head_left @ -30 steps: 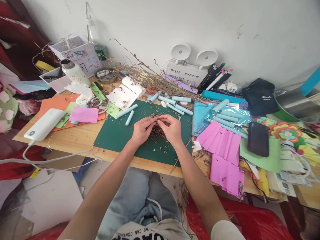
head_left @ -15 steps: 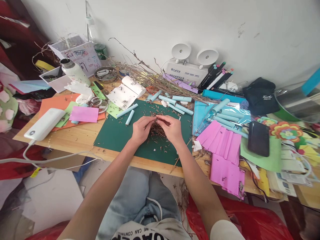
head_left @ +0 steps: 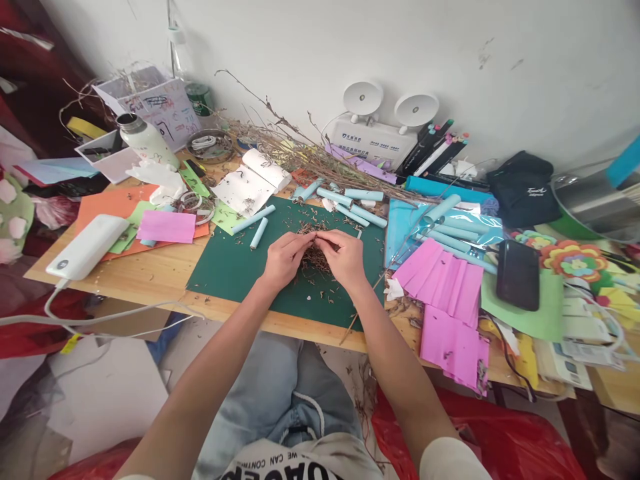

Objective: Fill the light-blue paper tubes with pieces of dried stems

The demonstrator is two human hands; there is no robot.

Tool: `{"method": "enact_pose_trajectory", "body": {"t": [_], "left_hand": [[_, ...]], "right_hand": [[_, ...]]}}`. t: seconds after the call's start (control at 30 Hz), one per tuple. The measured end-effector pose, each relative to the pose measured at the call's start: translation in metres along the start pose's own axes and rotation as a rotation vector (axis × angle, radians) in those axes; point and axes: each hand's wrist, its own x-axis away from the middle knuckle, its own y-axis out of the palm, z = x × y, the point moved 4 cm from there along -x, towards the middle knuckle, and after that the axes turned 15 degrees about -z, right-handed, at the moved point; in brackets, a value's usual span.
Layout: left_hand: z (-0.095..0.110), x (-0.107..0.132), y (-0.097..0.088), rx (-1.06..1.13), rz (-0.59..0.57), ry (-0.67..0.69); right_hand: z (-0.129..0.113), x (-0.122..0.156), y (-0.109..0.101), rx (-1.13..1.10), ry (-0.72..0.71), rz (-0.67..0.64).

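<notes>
My left hand (head_left: 284,257) and my right hand (head_left: 344,257) meet over a green cutting mat (head_left: 225,263) on the wooden table. Both pinch a small dry twig (head_left: 314,236) between thumb and fingers, fingertips nearly touching. Under and between them lies a heap of dry brown plant bits (head_left: 315,261). Loose crumbs are scattered over the mat. Several light blue paper rolls (head_left: 350,207) lie at the mat's far edge, and two more (head_left: 254,224) lie to the left of my hands.
Long dry branches (head_left: 300,157) lie along the back. Pink paper sheets (head_left: 453,300), a black phone (head_left: 517,275) and blue rolls in plastic are at the right. A white power bank (head_left: 85,245), pink note (head_left: 167,227), orange paper and a bottle (head_left: 145,140) are at the left.
My hands have stayed together over the heap, fingers working slightly on the twig. The view shifted a little.
</notes>
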Motion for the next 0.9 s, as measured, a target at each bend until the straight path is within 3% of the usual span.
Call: {"method": "enact_pose_trajectory", "body": {"t": [0.1, 0.23, 0.47, 0.67, 0.8, 0.9], "left_hand": [[-0.001, 0.001, 0.000, -0.013, 0.041, -0.005], [-0.002, 0.000, -0.001, -0.021, 0.048, -0.023], [-0.004, -0.003, 0.001, -0.043, -0.034, -0.062], [-0.003, -0.003, 0.004, -0.151, -0.076, -0.083], [0.001, -0.002, 0.003, -0.178, -0.047, -0.062], [0.002, -0.002, 0.002, -0.153, -0.005, -0.049]], "right_hand": [[0.005, 0.001, 0.002, -0.099, 0.056, 0.026], [0.005, 0.001, 0.003, -0.114, 0.026, -0.030], [0.002, 0.000, -0.002, 0.087, -0.091, 0.020], [-0.004, 0.003, 0.005, 0.296, -0.200, -0.012], [-0.010, 0.005, 0.010, 0.322, -0.144, 0.054], [-0.007, 0.004, 0.012, 0.109, -0.001, 0.053]]}}
